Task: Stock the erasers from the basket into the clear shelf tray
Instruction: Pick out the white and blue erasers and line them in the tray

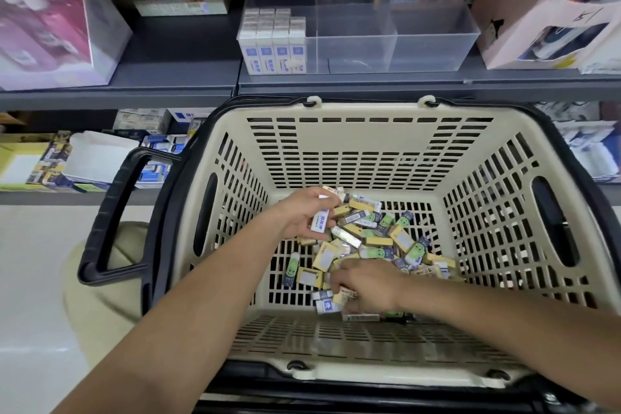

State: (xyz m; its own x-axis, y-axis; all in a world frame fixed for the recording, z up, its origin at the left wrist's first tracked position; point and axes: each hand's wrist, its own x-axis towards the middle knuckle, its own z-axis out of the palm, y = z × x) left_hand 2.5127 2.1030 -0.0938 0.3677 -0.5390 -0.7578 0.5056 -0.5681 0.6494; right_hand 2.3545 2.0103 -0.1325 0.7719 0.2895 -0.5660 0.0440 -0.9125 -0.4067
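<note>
While left hand [299, 212] and right hand [366, 286] each grip erasers [376, 252], one basket [369, 144] holds dozens.

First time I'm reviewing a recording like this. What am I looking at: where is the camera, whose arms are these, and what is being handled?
There is no machine here. A person works with bare hands, and the single picture comes from a camera worn on their head, looking forward and down. Both arms reach into a cream basket with a loose pile of erasers on its floor. The left hand grips a white eraser with a blue label. The right hand digs into the pile; whether it holds one is unclear. Above, on the shelf, stands a clear tray, and its left compartment holds stocked erasers standing in rows.
</note>
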